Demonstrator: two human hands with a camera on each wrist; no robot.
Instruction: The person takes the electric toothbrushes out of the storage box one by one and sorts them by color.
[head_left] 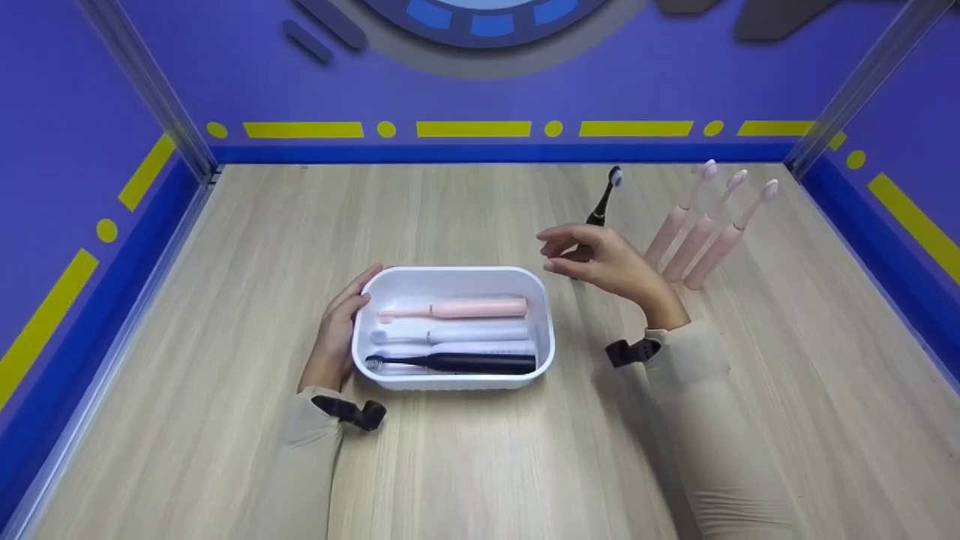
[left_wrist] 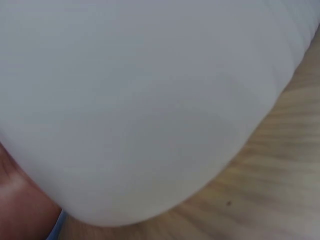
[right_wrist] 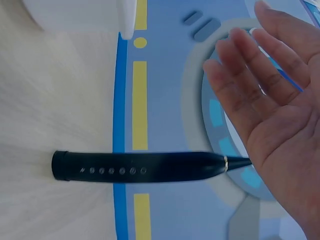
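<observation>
In the head view a white plastic bin point(head_left: 454, 382) rests on the table. My left hand point(head_left: 335, 337) holds its left end, thumb at the rim; the bin wall hides most of that hand in the left wrist view. Inside lie a pink electric toothbrush point(head_left: 480, 308), white electric toothbrushes point(head_left: 480, 331) and a black electric toothbrush point(head_left: 480, 364). My right hand point(head_left: 611, 262) hovers right of the bin, fingers loosely bent, holding nothing. Behind it another black electric toothbrush point(right_wrist: 140, 166) stands upright on its base, partly hidden in the head view and apart from the bin.
Three pink electric toothbrushes point(head_left: 705, 232) stand upright in a row to the right, beyond my right wrist. The wooden table point(head_left: 225, 300) is enclosed by blue panels point(head_left: 480, 97) at the back and both sides.
</observation>
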